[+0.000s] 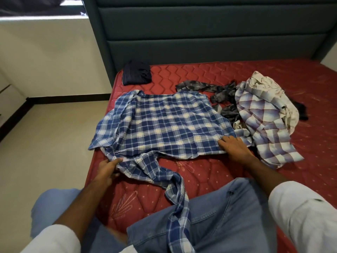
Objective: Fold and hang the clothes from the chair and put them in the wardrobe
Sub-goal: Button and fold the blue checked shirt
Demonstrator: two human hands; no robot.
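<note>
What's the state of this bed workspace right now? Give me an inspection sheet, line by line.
Surface: red mattress, bare.
Job's things: blue plaid shirt spread flat, one sleeve trailing onto the person's lap; dark folded garment at the far corner.
Clutter: pale checked shirt crumpled in a heap with a grey patterned garment.
Grips: left hand pinches the shirt's near-left edge; right hand rests flat on its hem.
Cables: nothing seen.
Surroundings: grey headboard, beige floor.
</note>
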